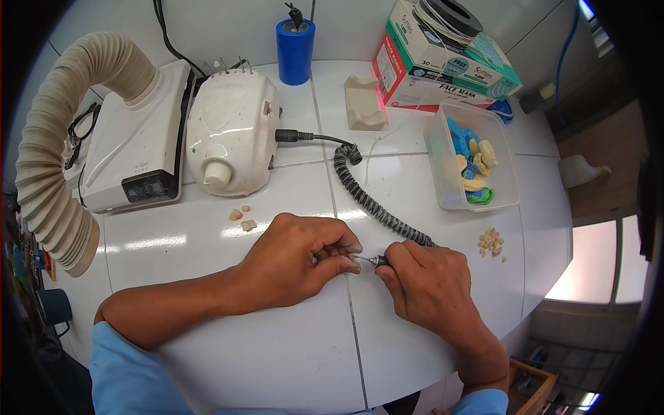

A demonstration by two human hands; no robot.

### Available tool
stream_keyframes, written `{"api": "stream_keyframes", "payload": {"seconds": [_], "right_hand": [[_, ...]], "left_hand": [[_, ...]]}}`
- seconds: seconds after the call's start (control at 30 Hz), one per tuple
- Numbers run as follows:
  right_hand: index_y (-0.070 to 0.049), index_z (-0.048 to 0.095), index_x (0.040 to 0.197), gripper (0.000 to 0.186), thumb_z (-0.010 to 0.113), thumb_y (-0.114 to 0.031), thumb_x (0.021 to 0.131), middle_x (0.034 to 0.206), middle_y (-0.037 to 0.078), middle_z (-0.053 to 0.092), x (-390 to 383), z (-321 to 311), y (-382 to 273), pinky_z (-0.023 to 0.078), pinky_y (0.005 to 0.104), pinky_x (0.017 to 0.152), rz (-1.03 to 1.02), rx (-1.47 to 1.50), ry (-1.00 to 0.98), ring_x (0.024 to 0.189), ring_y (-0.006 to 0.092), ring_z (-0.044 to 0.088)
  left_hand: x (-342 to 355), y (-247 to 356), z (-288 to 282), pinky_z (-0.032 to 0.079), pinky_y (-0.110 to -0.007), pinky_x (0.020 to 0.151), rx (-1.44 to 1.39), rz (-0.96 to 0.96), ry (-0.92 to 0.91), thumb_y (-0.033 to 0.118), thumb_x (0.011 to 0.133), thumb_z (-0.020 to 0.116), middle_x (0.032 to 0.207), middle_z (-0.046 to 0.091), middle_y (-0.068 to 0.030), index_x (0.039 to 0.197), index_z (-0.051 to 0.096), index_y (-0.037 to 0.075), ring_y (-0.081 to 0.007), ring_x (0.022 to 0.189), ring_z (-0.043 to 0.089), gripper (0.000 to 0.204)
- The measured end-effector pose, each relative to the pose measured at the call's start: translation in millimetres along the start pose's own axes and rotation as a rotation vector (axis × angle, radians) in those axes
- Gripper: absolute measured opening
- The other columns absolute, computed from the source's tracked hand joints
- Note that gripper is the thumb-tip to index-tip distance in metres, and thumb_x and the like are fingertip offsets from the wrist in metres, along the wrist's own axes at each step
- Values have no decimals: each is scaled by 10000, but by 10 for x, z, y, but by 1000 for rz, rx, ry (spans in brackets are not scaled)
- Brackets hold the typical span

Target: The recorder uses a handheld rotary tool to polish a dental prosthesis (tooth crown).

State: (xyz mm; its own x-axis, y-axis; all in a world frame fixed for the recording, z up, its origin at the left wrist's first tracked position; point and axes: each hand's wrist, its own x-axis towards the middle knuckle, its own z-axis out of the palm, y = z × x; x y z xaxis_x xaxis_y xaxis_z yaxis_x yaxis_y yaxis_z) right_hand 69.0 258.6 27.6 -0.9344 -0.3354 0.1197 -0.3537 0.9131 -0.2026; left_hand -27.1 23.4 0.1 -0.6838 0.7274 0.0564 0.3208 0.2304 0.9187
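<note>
Over the middle of the tabletop, my left hand [294,259] pinches a tiny cream piece [353,256] between thumb and fingers. It looks tooth-like, but the fingers cover most of it. My right hand [430,280] is closed round a rotary handpiece [380,261] with a dark body and metal nose. Its thin bur points left and meets the piece at my left fingertips; whether it spins I cannot tell. A dark coiled cord [370,202] runs from behind my right hand to the white handpiece control unit [235,135]. Three small cream-pink pieces [248,225] lie beyond my left hand.
Right of my right hand lies a pile of small cream pieces [490,242]. Behind it stands a clear plastic box [443,187] with blue, green and yellow lumps. Face mask boxes [436,76], a beige stand [363,104], a blue cylinder [295,59] and a hose-fitted extractor [131,152] line the back.
</note>
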Motion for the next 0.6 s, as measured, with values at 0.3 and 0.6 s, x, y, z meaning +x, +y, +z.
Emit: {"api": "stream_keyframes", "payload": {"seconds": [0.3,0.6], "right_hand": [[-111,581,889,314,760,-331,1026,723,30,566,-1,-6,-1,487,378,516,5,11,-2,563,227,644],[-111,581,883,318,765,-330,1022,724,30,568,-2,4,-15,487,378,516,16,-9,7,562,226,640]], "left_hand": [[-4,-3,2,643,-297,733,12,-2,-1,49,901,882,912,823,-121,1046,788,-5,-194,808,811,181],[1,-4,0,639,-297,735,-3,-3,0,45,898,881,908,824,-115,1043,785,1,-194,804,808,179]]}}
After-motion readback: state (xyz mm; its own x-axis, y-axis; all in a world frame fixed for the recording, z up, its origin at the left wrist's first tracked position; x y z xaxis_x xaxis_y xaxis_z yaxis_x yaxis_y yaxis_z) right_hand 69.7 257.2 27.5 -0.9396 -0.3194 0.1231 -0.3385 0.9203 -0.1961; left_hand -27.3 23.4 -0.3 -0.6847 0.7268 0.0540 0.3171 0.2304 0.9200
